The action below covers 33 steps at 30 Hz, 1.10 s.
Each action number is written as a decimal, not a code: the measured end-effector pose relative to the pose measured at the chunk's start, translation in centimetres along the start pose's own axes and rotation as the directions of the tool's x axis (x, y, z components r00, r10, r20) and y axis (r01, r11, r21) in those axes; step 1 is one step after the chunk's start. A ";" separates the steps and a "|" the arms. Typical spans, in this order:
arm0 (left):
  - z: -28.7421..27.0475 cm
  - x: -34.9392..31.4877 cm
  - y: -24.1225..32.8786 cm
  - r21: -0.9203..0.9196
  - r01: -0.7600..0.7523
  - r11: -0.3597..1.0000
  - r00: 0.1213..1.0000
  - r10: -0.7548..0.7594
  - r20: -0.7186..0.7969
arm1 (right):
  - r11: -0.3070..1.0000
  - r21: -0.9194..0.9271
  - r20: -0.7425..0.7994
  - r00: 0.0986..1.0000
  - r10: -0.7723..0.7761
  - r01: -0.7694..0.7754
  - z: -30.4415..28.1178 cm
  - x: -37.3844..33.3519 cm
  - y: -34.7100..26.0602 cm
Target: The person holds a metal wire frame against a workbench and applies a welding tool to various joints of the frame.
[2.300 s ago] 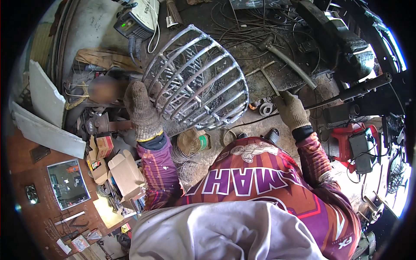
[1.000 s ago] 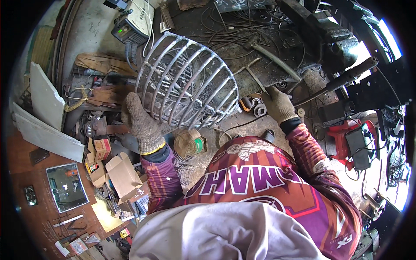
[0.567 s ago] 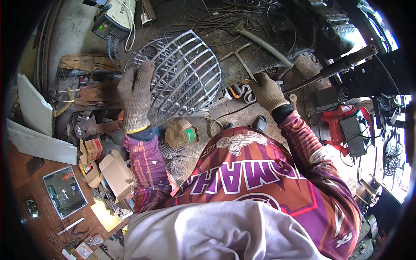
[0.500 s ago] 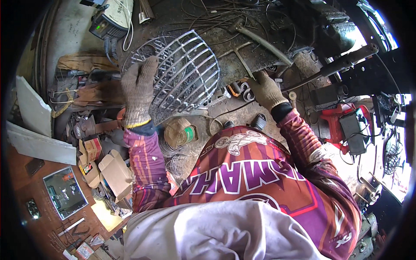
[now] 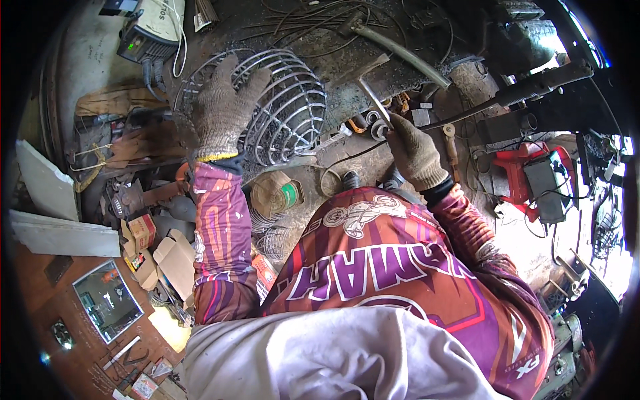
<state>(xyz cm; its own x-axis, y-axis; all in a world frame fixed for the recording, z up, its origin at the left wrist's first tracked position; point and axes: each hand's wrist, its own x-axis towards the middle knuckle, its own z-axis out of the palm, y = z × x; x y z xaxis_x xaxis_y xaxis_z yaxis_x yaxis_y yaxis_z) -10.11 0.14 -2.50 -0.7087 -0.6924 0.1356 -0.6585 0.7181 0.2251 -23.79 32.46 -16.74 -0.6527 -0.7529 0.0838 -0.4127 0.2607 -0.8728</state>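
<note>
A round cage of metal bars (image 5: pixel 293 100) lies tilted on the dark work surface, its curved ribs facing right. My left hand (image 5: pixel 223 110), in a knitted work glove, rests on the left part of the cage with the thumb spread from the fingers. Whether any fingertips hook round the bars is hidden. My right hand (image 5: pixel 415 152), gloved too, is closed round the handle of a chipping hammer (image 5: pixel 375 100). The hammer's head points away from me, right of the cage and apart from it.
Behind lies a larger hammer (image 5: pixel 400 57) among loose rods. A welding machine (image 5: pixel 152 33) stands at the far left. Below the cage are a round cardboard-sided spool (image 5: pixel 275 193) and wire coils. An open carton (image 5: pixel 179 257) sits left; a red stool (image 5: pixel 517 177) stands right.
The cage has turned, so its ribs now face more to the right. My left hand has shifted over it, thumb spread wider. My right hand has drawn the chipping hammer slightly nearer.
</note>
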 end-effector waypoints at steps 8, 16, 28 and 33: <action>0.7 -1.1 0.3 -0.002 0.061 0.998 0.998 -0.061 0.023 | 0.983 -0.184 0.043 0.999 0.017 -0.008 -0.5 0.5 -2.4; 1.1 -1.0 -0.1 0.012 0.052 0.999 0.999 -0.052 0.011 | 0.968 -0.251 0.047 0.999 0.009 0.003 -0.7 0.3 -5.0; 1.3 -0.9 -0.4 0.014 0.018 1.000 1.000 -0.019 0.010 | 0.941 -0.338 0.041 0.999 -0.007 0.021 -0.9 1.5 -6.0; 1.2 -1.1 -0.4 0.011 0.059 0.998 0.998 -0.059 0.010 | 0.957 -0.263 -0.064 0.988 -0.140 0.118 -0.9 0.8 -6.2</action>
<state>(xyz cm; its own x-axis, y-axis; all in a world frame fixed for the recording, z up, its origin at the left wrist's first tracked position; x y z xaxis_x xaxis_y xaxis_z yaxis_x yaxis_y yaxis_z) -9.37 0.64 -3.89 -0.6712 -0.7327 0.1120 -0.7018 0.6769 0.2221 -22.29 30.77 -10.85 -0.6280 -0.7418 0.2354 -0.6396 0.3196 -0.6991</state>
